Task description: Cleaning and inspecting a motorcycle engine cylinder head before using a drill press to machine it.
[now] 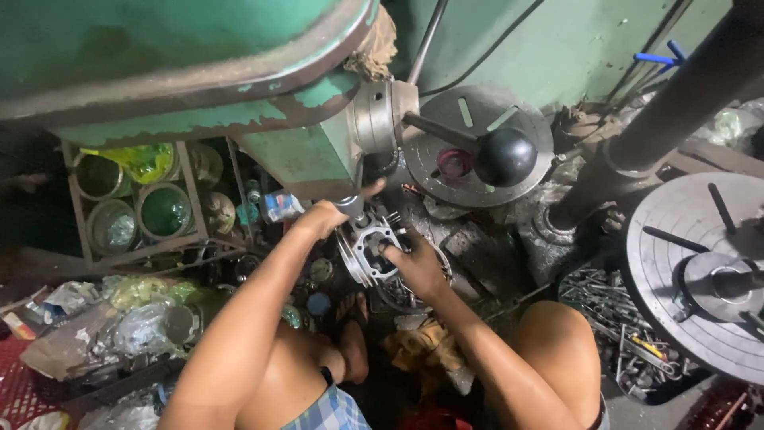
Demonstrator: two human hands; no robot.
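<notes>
Finned metal cylinder [368, 248] is already sitting under the green drill press [302, 155], dead centre. Right hand [418, 267] grips it from 4 o'clock, left hand [322, 216] is curled by the chuck [351, 207] at 10. Looks mid-setup, no drilling visible.

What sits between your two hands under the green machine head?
In the head view, a finned metal cylinder part lies between the left hand and the right hand, both touching it, beneath the machine's spindle.
</notes>
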